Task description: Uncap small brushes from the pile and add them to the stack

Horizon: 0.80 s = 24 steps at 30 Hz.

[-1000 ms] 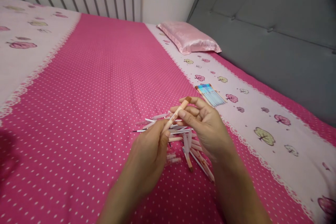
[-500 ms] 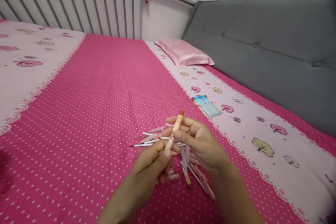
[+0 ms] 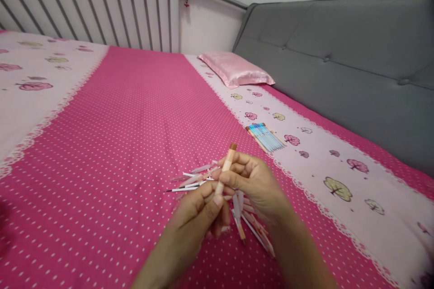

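Both of my hands hold one peach-coloured pen (image 3: 228, 159) with a brown cap, tilted nearly upright. My left hand (image 3: 196, 216) pinches its lower end between thumb and fingers. My right hand (image 3: 256, 185) grips the barrel higher up, fingers curled round it. Beneath the hands, a loose pile of pens and thin refills (image 3: 200, 176) lies scattered on the pink polka-dot bedsheet (image 3: 118, 144).
A bundle of blue-capped pens (image 3: 266, 136) lies on the pale floral strip to the right. A pink satin pillow (image 3: 235, 68) rests farther back. A grey padded headboard (image 3: 339, 67) runs along the right side; a striped wall panel (image 3: 101, 4) stands behind.
The view tilted up, so the hands now sit lower in frame. The pen has swung from a slant to nearly upright, and my right hand's fingers have closed tighter round it.
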Each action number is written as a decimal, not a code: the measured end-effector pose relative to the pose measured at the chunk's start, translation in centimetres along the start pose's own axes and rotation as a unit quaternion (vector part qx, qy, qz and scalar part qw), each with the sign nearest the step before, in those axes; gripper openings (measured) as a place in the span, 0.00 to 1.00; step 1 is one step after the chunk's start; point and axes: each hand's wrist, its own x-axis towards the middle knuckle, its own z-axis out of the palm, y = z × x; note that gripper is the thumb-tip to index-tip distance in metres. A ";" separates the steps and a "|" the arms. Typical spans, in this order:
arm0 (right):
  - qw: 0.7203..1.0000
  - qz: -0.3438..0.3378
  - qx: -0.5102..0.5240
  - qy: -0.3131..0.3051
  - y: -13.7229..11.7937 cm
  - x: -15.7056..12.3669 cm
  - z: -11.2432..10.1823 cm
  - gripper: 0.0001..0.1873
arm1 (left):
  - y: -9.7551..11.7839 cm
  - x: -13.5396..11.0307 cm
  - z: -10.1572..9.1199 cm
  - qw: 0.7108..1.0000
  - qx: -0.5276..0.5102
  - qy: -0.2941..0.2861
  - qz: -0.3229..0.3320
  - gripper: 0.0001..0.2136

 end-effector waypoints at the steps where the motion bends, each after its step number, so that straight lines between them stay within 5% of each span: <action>1: 1.000 -0.015 -0.022 0.015 0.1 0.0 0.0 0.15 | 0.0 0.1 0.1 1.000 0.020 0.008 0.003 0.14; 5: 0.994 -0.049 -0.083 0.047 0.4 0.0 0.2 0.15 | 0.1 0.1 0.2 0.997 0.073 0.024 0.010 0.14; 16: 0.998 0.012 0.004 -0.068 -1.6 -0.8 0.0 0.24 | 0.4 -0.1 0.2 1.000 -0.001 -0.002 -0.013 0.11; 24: 1.000 0.008 0.001 -0.028 -1.3 -0.6 -0.1 0.21 | 0.7 -0.1 0.3 1.000 0.029 -0.009 -0.003 0.10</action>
